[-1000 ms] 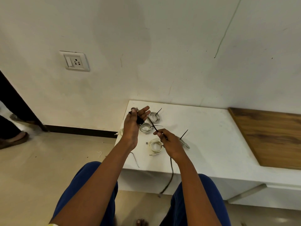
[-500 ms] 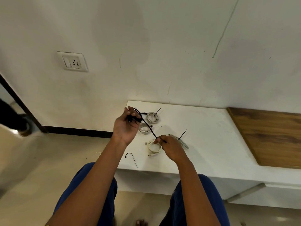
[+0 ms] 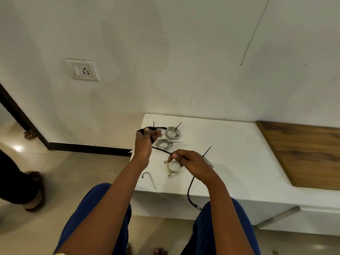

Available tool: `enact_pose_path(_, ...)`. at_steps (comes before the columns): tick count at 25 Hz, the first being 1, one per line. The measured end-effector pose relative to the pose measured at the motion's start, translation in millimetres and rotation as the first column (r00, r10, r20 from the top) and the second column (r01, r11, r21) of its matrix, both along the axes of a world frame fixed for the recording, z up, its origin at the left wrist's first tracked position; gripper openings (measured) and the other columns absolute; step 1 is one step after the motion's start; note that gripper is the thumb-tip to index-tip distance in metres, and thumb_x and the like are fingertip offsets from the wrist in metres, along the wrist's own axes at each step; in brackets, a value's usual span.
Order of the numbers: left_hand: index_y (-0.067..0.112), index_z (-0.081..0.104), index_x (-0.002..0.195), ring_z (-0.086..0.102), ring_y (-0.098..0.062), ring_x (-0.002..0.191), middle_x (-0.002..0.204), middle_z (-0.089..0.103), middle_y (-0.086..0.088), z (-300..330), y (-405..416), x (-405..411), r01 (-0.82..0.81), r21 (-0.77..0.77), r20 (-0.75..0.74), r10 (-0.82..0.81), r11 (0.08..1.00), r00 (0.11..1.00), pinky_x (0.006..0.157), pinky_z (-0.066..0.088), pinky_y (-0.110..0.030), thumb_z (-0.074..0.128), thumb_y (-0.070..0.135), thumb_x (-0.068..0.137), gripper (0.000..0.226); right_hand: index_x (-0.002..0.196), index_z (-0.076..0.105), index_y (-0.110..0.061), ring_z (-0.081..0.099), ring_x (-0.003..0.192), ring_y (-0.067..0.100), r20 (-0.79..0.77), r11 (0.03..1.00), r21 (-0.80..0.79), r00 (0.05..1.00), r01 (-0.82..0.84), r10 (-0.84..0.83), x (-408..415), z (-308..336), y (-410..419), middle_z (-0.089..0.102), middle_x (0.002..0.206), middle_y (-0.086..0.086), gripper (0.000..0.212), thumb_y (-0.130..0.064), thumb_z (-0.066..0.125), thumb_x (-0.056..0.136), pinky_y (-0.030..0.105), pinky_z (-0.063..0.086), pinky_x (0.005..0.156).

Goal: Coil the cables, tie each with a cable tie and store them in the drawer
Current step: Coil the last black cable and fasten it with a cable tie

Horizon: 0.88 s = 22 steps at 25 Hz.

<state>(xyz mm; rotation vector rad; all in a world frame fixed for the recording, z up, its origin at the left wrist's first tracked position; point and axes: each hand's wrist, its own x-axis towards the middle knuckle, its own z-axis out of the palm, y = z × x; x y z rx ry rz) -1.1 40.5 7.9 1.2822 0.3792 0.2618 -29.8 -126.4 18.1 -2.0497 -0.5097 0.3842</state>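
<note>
Two white coils [image 3: 168,138] tied on the counter [image 3: 230,153], a third [image 3: 173,166] seems untied — left hand [image 3: 145,142] & right hand [image 3: 191,161] pinch-wind the black cable [image 3: 161,150]; drawer step not begun.

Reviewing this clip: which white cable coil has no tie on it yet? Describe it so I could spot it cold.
Start at the white counter against the wall. Three pale coils lie near its left end. The untied coil is the nearest one, just under the right hand; the two coils behind it each carry a black tie, and this one has loose ends.
</note>
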Motion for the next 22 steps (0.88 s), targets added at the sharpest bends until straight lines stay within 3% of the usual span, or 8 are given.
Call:
enact_pose_path(2,0.000,0.044,0.104,0.066,-0.015,0.078,0.096,0.067,-0.013,-5,-12,-5,0.149,0.220,-0.045,-0.143,0.964,0.989,0.062,0.046,-0.007,0.028,0.022,0.104,0.027,0.083,0.066,-0.024,0.049,0.074,0.008,0.019,0.997,0.070,0.999,0.041,-0.043,0,0,-1,0.065,0.083,-0.001,0.026,-0.029,0.045,0.098,0.023,0.039,0.074)
enact_pose_path(4,0.006,0.041,0.095,0.063,-0.012,0.073,0.088,0.065,-0.007,-8,-23,-12,0.273,0.344,-0.078,-0.262,0.898,0.962,0.059,0.046,-0.007,0.031,0.022,0.103,0.020,0.080,0.062,-0.024,0.045,0.066,0.003,0.057,0.986,0.124,0.991,0.113,-0.121,2,-1,-4,0.056,0.067,-0.012,0.027,-0.030,0.044,0.099,0.019,0.036,0.067)
enact_pose_path(6,0.005,0.042,0.096,0.061,-0.015,0.065,0.081,0.063,-0.006,-10,-30,-18,0.379,0.364,-0.088,-0.373,0.851,0.923,0.060,0.047,-0.014,0.032,0.022,0.103,0.021,0.078,0.058,-0.026,0.042,0.059,0.002,0.120,0.969,0.148,0.968,0.200,-0.218,4,-3,-9,0.055,0.064,-0.010,0.027,-0.030,0.042,0.100,0.020,0.035,0.062)
enact_pose_path(10,0.009,0.053,0.097,0.049,-0.009,0.050,0.063,0.057,0.002,-9,-41,-25,0.490,0.304,-0.110,-0.481,0.817,0.870,0.054,0.041,-0.016,0.031,0.035,0.102,0.034,0.079,0.055,-0.032,0.054,0.071,0.025,0.196,0.911,0.190,0.895,0.366,-0.401,9,-5,-14,0.065,0.080,0.002,0.028,-0.022,0.040,0.100,0.035,0.043,0.068)
enact_pose_path(12,0.013,0.057,0.091,0.040,-0.010,0.047,0.055,0.049,0.005,-6,-45,-27,0.560,0.201,-0.118,-0.548,0.803,0.828,0.050,0.037,-0.016,0.030,0.042,0.101,0.041,0.086,0.060,-0.023,0.055,0.072,0.029,0.184,0.874,0.226,0.862,0.430,-0.472,12,-7,-15,0.066,0.081,0.002,0.022,-0.024,0.042,0.099,0.029,0.042,0.067)
enact_pose_path(16,0.013,0.058,0.085,0.026,-0.009,0.041,0.052,0.036,0.005,1,-47,-28,0.649,-0.178,-0.016,-0.662,0.739,0.749,0.047,0.035,-0.018,0.037,0.045,0.098,0.040,0.089,0.058,-0.019,0.047,0.066,0.014,0.073,0.795,0.319,0.823,0.516,-0.564,16,-11,-14,0.059,0.073,0.005,0.011,-0.026,0.053,0.095,0.015,0.036,0.060)
enact_pose_path(19,0.013,0.054,0.083,0.028,-0.007,0.037,0.049,0.034,0.006,8,-44,-29,0.656,-0.485,0.130,-0.694,0.578,0.708,0.046,0.036,-0.020,0.042,0.038,0.096,0.031,0.088,0.061,-0.018,0.051,0.068,0.013,0.074,0.806,0.309,0.832,0.505,-0.549,17,-14,-8,0.064,0.077,0.003,0.012,-0.021,0.051,0.095,0.009,0.036,0.060)
enact_pose_path(22,0.014,0.054,0.080,0.033,-0.007,0.037,0.048,0.036,0.007,15,-38,-26,0.623,-0.678,0.310,-0.617,0.390,0.724,0.046,0.037,-0.020,0.038,0.029,0.096,0.028,0.099,0.067,-0.014,0.054,0.067,0.004,0.079,0.847,0.280,0.868,0.452,-0.490,19,-17,-2,0.065,0.076,-0.005,0.021,-0.013,0.046,0.097,0.006,0.038,0.063)
